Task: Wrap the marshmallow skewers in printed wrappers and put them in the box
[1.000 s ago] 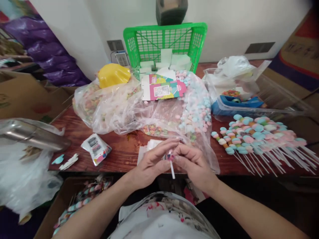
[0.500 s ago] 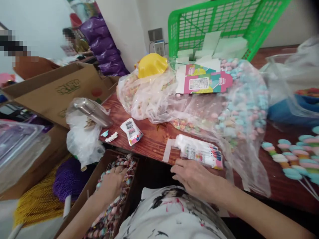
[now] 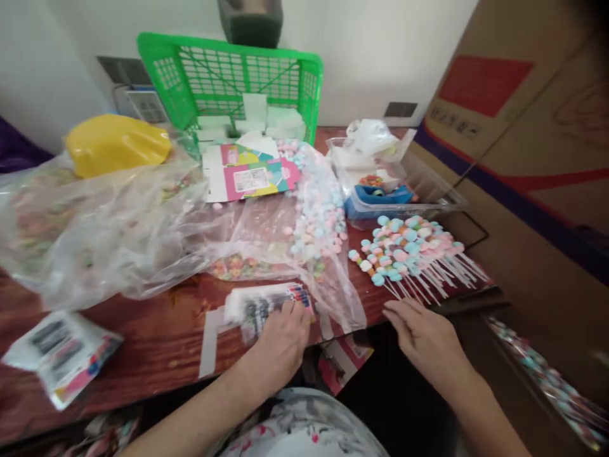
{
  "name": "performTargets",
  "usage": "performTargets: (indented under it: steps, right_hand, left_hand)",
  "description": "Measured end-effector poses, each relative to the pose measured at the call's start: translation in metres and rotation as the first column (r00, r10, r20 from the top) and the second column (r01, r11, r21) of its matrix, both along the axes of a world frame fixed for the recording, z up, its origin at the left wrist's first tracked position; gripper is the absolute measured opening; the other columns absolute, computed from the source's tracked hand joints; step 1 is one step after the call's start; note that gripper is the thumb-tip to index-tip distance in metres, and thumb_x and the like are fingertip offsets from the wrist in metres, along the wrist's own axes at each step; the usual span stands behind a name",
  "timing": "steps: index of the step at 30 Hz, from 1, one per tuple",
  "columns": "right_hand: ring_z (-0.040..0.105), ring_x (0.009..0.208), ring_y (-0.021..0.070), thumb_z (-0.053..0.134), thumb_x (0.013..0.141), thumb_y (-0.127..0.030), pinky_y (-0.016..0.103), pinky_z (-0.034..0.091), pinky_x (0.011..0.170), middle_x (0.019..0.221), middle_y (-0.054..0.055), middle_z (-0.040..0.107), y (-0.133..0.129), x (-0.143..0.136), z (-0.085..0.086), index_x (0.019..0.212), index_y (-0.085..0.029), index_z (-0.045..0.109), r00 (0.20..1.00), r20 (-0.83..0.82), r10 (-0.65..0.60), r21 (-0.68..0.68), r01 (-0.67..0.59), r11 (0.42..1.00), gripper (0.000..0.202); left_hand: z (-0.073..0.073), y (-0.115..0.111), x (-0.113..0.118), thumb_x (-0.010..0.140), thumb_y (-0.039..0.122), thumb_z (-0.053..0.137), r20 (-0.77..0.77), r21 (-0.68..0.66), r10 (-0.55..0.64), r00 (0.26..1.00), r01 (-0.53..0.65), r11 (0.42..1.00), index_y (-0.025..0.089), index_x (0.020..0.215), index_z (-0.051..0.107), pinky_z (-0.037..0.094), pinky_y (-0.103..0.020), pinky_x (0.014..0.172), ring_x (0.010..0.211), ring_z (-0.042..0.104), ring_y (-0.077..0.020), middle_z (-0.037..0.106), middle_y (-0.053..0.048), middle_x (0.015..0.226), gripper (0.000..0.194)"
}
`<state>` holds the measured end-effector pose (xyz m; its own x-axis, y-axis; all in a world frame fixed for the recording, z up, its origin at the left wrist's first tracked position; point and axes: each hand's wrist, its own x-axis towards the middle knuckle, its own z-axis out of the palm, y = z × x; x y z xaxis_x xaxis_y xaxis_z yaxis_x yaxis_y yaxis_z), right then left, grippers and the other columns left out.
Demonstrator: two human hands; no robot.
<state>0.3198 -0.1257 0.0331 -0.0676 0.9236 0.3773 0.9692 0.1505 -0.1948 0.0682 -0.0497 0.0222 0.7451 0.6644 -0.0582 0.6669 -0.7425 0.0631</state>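
Observation:
My left hand [image 3: 285, 330] rests at the right part of a stack of printed clear bags [image 3: 257, 304] on the table. Its fingers are curled and pressed together, and their tips are partly hidden, so what they hold, if anything, does not show. To the right, my right hand [image 3: 425, 330] reaches with fingers extended and nothing visible in it. Its fingertips are just below the white sticks of a pile of marshmallow skewers [image 3: 404, 244] in pink, blue and white. At the left lies another set of printed bags [image 3: 64, 355], blurred.
Large clear bags of marshmallows [image 3: 318, 216] cover the table's middle, with a printed carton [image 3: 254, 174] on top. Behind stands a green basket [image 3: 242, 66]. A yellow piece [image 3: 117, 145] lies left. A blue tape dispenser [image 3: 380, 195] sits in a clear tub. Large cardboard boxes [image 3: 528, 209] stand right.
My view has swung to the right. My left hand has left the box of wrapped sweets and is at the printed bags; my right hand has moved from beside those bags to the skewers.

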Motion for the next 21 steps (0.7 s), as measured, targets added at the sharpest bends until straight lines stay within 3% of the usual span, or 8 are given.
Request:
performTargets:
  steps: [4,7,11,16,21]
  right_hand:
    - [0.063,0.072,0.015,0.044,0.093,-0.023,0.026,0.045,0.067,0.087,0.006,0.068,-0.004,0.041,-0.01,0.09,-0.018,0.066,0.98,0.116,-0.16,0.0,0.161,0.987,0.023]
    - [0.064,0.073,0.016,0.043,0.092,-0.024,0.026,0.044,0.062,0.089,0.007,0.067,0.014,0.037,-0.007,0.092,-0.018,0.067,0.945,0.257,-0.2,-0.18,0.25,0.951,0.025]
    - [0.065,0.072,0.0204,0.043,0.09,-0.019,0.029,0.04,0.056,0.092,0.012,0.065,0.044,0.024,0.001,0.089,-0.014,0.068,0.868,0.457,-0.195,-0.382,0.39,0.838,0.026]
    - [0.067,0.072,0.025,0.041,0.083,-0.007,0.029,0.038,0.054,0.091,0.016,0.065,0.059,0.024,-0.004,0.083,-0.011,0.07,0.849,0.503,-0.163,-0.426,0.407,0.808,0.029]
    - [0.066,0.075,0.0245,0.037,0.084,-0.006,0.029,0.035,0.055,0.092,0.015,0.065,0.061,0.021,-0.009,0.088,-0.011,0.069,0.832,0.53,-0.163,-0.416,0.423,0.805,0.033]
  left_hand:
    - [-0.015,0.001,-0.01,0.072,0.0,0.044,0.005,-0.011,0.025,1.0,-0.025,1.0,0.01,0.112,0.06,0.052,-0.04,0.083,0.102,0.054,-0.0275,0.06,-0.014,0.11,0.044]
    - [-0.025,-0.001,-0.019,0.073,0.001,0.043,0.066,0.032,0.048,0.997,-0.05,0.998,0.008,0.115,0.06,0.051,-0.042,0.087,0.11,0.051,-0.0301,0.057,-0.017,0.12,0.045]
    - [-0.033,-0.001,-0.027,0.074,0.001,0.044,0.106,0.065,0.028,0.994,-0.035,0.997,0.009,0.116,0.061,0.048,-0.045,0.094,0.115,0.049,-0.0299,0.058,-0.016,0.124,0.046]
    - [-0.036,0.006,-0.039,0.077,0.001,0.044,0.163,0.156,-0.009,0.987,-0.017,0.988,0.013,0.11,0.064,0.05,-0.043,0.091,0.106,0.054,-0.0275,0.064,-0.012,0.115,0.04]
    - [-0.033,0.012,-0.047,0.079,0.0,0.041,0.326,0.271,-0.043,0.944,-0.05,0.961,0.013,0.103,0.064,0.053,-0.04,0.087,0.096,0.055,-0.0242,0.065,-0.012,0.103,0.036]
